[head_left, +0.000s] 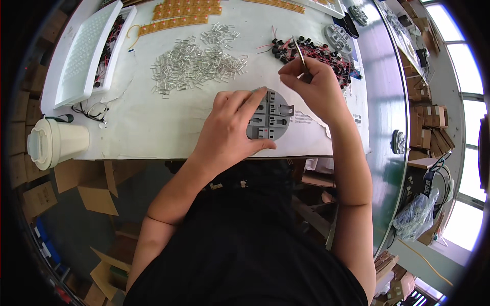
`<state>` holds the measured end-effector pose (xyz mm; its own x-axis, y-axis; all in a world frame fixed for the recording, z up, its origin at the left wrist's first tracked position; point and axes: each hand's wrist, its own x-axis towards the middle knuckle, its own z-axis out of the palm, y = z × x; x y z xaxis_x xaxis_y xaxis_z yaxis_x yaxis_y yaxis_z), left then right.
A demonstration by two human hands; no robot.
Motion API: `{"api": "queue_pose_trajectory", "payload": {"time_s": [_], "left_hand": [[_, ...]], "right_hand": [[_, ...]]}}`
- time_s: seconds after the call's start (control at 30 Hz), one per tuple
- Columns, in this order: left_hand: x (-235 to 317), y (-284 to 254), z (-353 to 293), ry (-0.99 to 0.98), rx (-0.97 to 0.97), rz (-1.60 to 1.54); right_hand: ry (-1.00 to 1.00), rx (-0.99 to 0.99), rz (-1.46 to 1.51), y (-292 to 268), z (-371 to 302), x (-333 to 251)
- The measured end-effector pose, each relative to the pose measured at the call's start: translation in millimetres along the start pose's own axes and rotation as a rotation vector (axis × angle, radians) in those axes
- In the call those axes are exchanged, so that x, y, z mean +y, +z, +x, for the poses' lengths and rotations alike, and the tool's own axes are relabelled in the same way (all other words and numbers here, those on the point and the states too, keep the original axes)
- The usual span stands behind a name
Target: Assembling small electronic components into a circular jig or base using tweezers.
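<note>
My left hand (228,120) is closed round the left side of a grey round plastic base (278,133) lying at the table's front edge. Its fingers reach over the top and its thumb presses the near rim. Slots and small compartments show on the base, and a metal clip (289,109) sticks out at its right; my hand hides its left part. Above and right of the base, my right hand (316,84) is lifted, closed on a slim metal tool (300,53) that points away from me. Whether its thumb and forefinger pinch anything else cannot be made out.
Loose U-shaped metal pins (194,66) are heaped at centre left. Black parts with red wires (326,58) lie piled beyond my right hand. A white tray (81,56), glasses (96,109) and a cream container (66,140) are at the left. Yellow strips (186,10) lie at the back.
</note>
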<state>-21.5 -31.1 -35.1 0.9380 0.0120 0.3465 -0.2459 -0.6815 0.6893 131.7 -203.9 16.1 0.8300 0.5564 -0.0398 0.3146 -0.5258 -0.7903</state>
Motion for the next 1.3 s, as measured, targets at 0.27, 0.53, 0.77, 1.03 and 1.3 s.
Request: {"api": "queue_pose_trajectory", "payload": {"time_s": [0.27,0.53,0.77,1.03,1.3], "left_hand": [[-6,10,2,0.03,0.037,-0.031],[-5,8,1,0.016,0.035,-0.042],[-5,7,0,0.007,0.033,-0.058],[-7,7,1,0.015,0.029,-0.054],[-8,6,4,0.029,0.008,-0.034]], "right_hand": [[0.191,-0.076,-0.025,5,-11,-4],[0.171,-0.059,-0.107,12,-13,5],[0.114,-0.018,-0.126,18,-16,9],[0.272,-0.206,-0.234,-1,-7,-8],[0.268,-0.211,0.16,1,-10,22]]}}
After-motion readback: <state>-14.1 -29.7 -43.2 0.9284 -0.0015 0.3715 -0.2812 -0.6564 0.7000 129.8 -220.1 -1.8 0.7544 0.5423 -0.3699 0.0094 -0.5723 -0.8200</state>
